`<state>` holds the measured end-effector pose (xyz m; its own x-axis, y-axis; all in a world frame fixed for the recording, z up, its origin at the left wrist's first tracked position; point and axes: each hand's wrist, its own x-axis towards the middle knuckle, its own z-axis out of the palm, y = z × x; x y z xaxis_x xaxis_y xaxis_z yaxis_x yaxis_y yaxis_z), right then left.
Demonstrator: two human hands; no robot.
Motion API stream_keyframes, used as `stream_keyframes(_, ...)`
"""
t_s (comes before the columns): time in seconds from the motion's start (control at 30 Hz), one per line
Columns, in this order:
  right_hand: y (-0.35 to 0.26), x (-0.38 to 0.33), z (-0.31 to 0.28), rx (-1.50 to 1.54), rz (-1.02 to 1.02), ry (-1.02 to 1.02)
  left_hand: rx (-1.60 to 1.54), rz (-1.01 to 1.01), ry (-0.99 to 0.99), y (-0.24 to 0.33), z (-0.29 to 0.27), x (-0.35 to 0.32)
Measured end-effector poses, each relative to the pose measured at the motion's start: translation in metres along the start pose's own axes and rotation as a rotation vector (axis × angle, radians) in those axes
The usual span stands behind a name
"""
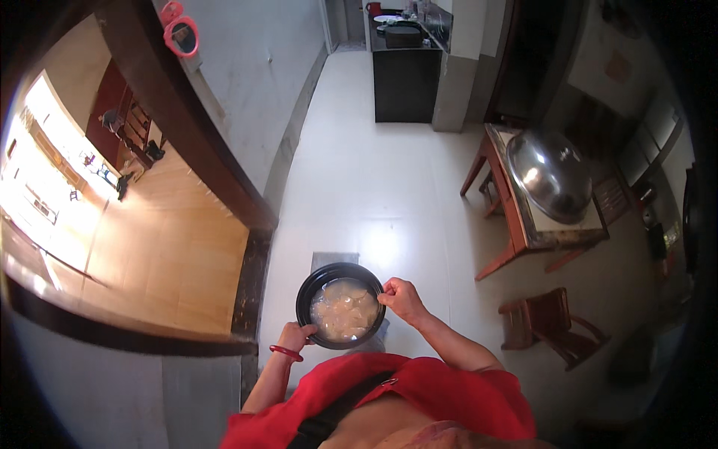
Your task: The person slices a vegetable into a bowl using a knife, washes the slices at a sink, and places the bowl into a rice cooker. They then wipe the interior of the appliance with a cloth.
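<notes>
Carrying black bowl (341,304) of pale watery food, held mid-air over white floor (389,194); left hand (295,337) fingers clamp near rim, right hand (402,298) fingers pinch far rim. Bowl not yet set down; table (523,224) well apart.

Both hands, left (297,336) and right (402,298), grip black pot (307,288) rim; pale food pieces (344,308) in water inside.
</notes>
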<state>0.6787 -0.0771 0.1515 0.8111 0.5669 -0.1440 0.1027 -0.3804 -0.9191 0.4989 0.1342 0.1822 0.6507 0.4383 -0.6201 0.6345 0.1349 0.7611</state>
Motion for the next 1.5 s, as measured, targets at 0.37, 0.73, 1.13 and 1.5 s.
stream_keyframes(0.37, -0.027, 0.264, -0.103, 0.060, 0.008, 0.140, 0.573, 0.332, 0.011, 0.189, 0.021, 0.249)
stream_keyframes(0.73, -0.040, 0.572, -0.169, 0.026, -0.031, -0.003, 0.475, -0.006, 0.130, 0.360, 0.040, 0.457)
stream_keyframes(1.13, -0.094, 0.925, -0.165, 0.037, 0.001, -0.144, 0.009, 0.081, 0.287, 0.575, -0.019, 0.695)
stream_keyframes(1.5, -0.136, 1.196, -0.200, 0.163, 0.082, 0.094, 0.254, 0.159, 0.131, 0.807, -0.075, 0.946)
